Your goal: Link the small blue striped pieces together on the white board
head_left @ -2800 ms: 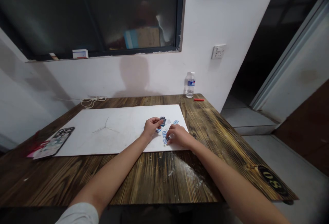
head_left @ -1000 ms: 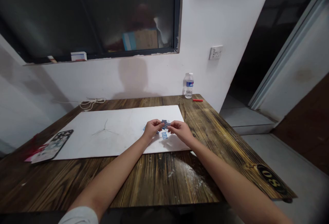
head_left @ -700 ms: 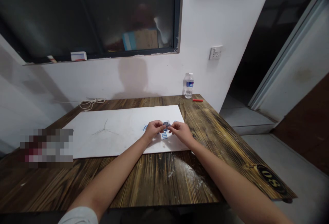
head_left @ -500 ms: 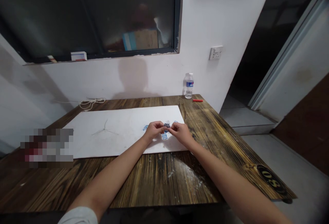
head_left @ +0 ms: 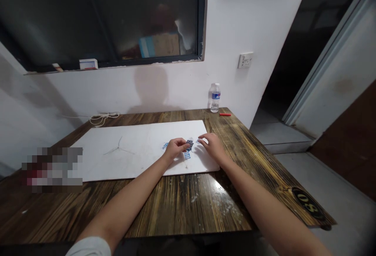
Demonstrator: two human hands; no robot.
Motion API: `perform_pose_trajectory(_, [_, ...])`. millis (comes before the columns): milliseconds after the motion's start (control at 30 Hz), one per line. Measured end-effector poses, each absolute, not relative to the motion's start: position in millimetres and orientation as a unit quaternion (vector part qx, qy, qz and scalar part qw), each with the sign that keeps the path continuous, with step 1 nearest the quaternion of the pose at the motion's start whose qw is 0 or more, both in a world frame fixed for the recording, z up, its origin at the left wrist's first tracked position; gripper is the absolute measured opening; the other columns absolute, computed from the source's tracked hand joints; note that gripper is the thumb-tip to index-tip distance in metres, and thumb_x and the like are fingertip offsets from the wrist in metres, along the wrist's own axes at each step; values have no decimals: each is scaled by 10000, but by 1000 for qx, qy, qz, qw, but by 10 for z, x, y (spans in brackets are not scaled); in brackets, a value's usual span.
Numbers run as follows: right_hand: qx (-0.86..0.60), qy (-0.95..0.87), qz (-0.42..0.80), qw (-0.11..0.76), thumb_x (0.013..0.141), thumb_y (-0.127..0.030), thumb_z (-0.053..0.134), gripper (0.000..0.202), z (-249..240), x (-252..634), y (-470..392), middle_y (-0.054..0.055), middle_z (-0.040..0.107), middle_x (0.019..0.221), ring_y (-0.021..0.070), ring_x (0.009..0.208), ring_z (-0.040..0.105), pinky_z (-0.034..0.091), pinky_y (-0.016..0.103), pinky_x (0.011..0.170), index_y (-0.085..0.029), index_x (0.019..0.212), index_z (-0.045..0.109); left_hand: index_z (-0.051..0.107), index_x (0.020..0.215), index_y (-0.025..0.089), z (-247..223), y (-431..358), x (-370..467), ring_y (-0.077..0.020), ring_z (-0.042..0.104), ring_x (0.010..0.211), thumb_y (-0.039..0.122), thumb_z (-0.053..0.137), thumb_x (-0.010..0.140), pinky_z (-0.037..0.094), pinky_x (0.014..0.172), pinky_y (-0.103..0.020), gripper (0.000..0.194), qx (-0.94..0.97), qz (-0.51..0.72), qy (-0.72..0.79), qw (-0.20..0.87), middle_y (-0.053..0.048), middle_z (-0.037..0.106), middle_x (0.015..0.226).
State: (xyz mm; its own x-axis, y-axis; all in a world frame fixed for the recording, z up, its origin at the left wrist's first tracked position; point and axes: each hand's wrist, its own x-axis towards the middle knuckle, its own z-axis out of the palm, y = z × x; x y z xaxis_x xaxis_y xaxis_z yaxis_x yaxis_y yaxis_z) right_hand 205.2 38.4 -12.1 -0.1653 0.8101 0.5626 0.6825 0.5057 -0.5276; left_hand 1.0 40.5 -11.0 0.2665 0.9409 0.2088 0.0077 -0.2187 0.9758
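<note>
My left hand [head_left: 175,149] is closed, its thumb and fingertips pinching a small dark piece with pale stripes [head_left: 190,144] just above the white board [head_left: 152,158]. To its right, my right hand [head_left: 214,145] is separate from that piece. Its index finger and thumb are apart, with no held thing visible between them. Beside those fingertips is a small blue-outlined shape [head_left: 197,141]. More blue striped markings or flat pieces show around my left hand: one group [head_left: 165,145] to its left and one [head_left: 187,155] below the dark piece. Whether these are drawn or loose, I cannot tell.
Thin dark lines [head_left: 118,147] meet on the board's left part. The board lies on a brown wooden table [head_left: 176,209]. At the back stand a water bottle [head_left: 215,98] and a red pen-like stick [head_left: 225,114]. A white cable [head_left: 102,118] lies coiled at back left.
My right hand has let go of the dark striped piece and moved a little to the right, its fingers parting. My left hand keeps the piece, which now shows more of its face.
</note>
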Motion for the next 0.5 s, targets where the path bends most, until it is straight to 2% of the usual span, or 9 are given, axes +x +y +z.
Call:
perform_pose_trajectory(200, [-541,-770,44,336,846,-158,496,341,-281,2211,540,88,609,1190,223,1126,500,361,369,965,-181,1175,578,615,664,135,-113,408,13,-107,560,541,400,786,585,469,534,-227,325,613,470,392,500,-17,621,615])
perform_pose_trajectory(400, [-536,-815,61,213,877,-166,421,436,-295,2231,507,80,479,1356,263,1308,329,206,516,1054,-234,1306,464,619,659,135,-107,404,20,-116,568,551,411,796,561,470,525,-231,342,605,476,393,504,-16,622,609])
perform_pose_trajectory(500, [-503,-848,45,162,904,-212,391,400,-260,2205,464,54,475,1363,247,1286,359,250,483,1030,-275,1289,480,620,659,132,-101,401,22,-125,576,563,424,797,553,472,519,-232,358,605,474,395,503,-24,624,614])
